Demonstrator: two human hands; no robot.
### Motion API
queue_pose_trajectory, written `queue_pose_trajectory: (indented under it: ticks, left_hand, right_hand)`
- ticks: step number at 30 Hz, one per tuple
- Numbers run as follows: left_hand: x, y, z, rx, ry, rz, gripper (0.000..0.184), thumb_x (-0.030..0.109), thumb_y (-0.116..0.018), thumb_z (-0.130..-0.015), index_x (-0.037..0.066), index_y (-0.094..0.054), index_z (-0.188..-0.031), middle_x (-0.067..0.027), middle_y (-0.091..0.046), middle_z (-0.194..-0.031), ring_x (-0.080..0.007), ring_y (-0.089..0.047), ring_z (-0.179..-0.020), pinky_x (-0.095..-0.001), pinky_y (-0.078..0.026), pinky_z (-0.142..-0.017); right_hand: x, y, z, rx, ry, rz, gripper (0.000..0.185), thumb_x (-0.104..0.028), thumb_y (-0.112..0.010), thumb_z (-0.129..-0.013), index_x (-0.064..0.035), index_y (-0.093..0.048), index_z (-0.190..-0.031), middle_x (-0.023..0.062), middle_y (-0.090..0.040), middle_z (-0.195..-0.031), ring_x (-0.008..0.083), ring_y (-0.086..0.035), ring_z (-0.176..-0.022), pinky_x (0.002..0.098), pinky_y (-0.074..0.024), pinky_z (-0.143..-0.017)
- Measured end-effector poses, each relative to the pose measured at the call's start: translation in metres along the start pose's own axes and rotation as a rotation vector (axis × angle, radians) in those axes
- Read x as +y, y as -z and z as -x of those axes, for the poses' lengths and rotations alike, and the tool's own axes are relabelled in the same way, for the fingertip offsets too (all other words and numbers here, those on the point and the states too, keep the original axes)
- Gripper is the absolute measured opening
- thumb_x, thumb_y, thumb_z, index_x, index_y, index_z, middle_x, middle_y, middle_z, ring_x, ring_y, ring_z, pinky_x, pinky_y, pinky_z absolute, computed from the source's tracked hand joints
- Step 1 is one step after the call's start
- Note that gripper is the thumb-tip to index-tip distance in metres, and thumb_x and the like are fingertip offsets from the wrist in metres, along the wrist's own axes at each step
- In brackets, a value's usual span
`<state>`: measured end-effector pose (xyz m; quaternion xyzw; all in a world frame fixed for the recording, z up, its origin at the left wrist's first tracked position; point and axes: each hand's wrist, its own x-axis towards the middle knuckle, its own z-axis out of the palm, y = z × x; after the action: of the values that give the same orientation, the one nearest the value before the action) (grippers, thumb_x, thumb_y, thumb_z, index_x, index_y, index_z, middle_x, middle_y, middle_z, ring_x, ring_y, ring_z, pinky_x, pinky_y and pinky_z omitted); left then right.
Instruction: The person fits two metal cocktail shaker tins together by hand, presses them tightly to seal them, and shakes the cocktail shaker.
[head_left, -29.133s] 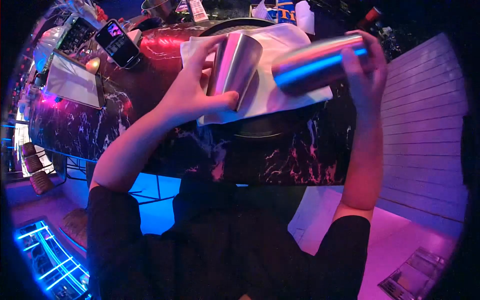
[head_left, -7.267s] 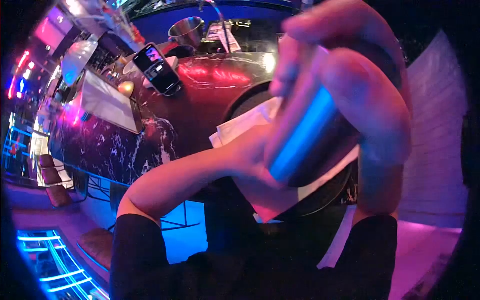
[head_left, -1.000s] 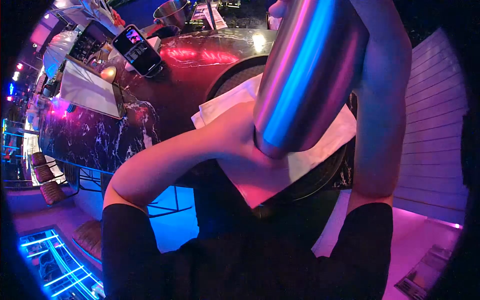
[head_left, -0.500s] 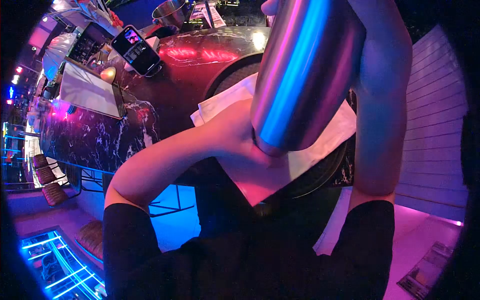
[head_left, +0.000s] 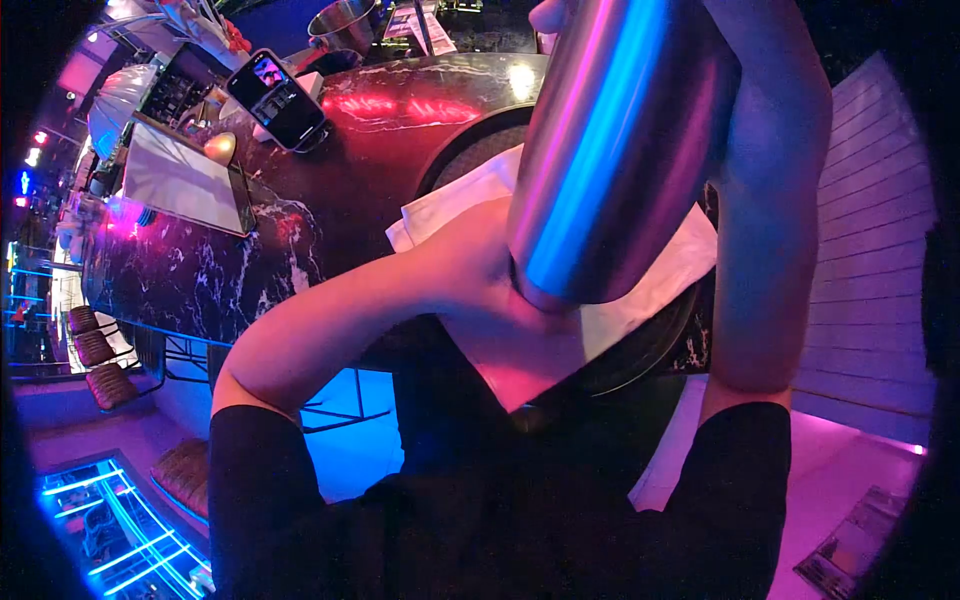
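Note:
A large brushed-metal cylinder, looking like a cocktail shaker (head_left: 620,150), tilts close in front of me, its upper end cut off by the frame. My right hand (head_left: 745,40) is at its upper right side and mostly hidden. A fingertip showing past the top left edge suggests this hand is closed around the shaker. My left hand (head_left: 500,285) is at the lower left end of the metal, its fingers hidden behind it. Beneath lies a folded white cloth (head_left: 520,375) on a round dark tray (head_left: 455,160).
The tray is on a dark marbled counter (head_left: 230,270). Farther left are a propped-up phone (head_left: 278,105), a light-coloured flat board (head_left: 185,180) and a small rounded gold object (head_left: 220,148). A metal bucket (head_left: 340,25) stands at the back, beside printed papers (head_left: 430,35).
Almost nothing differs. The whole view has shifted by a few pixels, and the shaker and both arms keep the same pose.

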<state>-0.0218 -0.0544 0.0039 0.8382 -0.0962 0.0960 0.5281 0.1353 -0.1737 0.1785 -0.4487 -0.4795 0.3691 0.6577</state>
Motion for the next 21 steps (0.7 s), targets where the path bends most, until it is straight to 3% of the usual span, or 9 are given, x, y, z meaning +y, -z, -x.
queue_pose_trajectory:
  ticks: [15,21]
  left_hand:
    - [0.0075,-0.0014,-0.0012,0.01,0.069,0.069,0.073,0.042,-0.093,-0.066,0.011,-0.065,-0.126,-0.0157,-0.071,-0.117,-0.0335,-0.068,-0.111,-0.0437,-0.051,-0.097]
    - [0.0061,-0.0008,-0.0019,0.05,-0.025,0.002,0.071,0.043,-0.093,-0.066,0.011,-0.067,-0.124,-0.0149,-0.071,-0.115,-0.033,-0.069,-0.11,-0.0431,-0.052,-0.095]
  right_hand:
    - [0.0058,0.0037,0.0023,-0.023,0.02,-0.031,0.076,-0.054,-0.08,-0.078,-0.007,-0.053,-0.131,0.0111,-0.063,-0.102,0.0243,-0.066,-0.099,0.0413,-0.0555,-0.09]
    - [0.0097,0.0041,0.0033,-0.029,0.027,-0.036,0.075,-0.053,-0.081,-0.078,-0.0069,-0.053,-0.131,0.0108,-0.063,-0.102,0.0239,-0.066,-0.099,0.0409,-0.0556,-0.09]
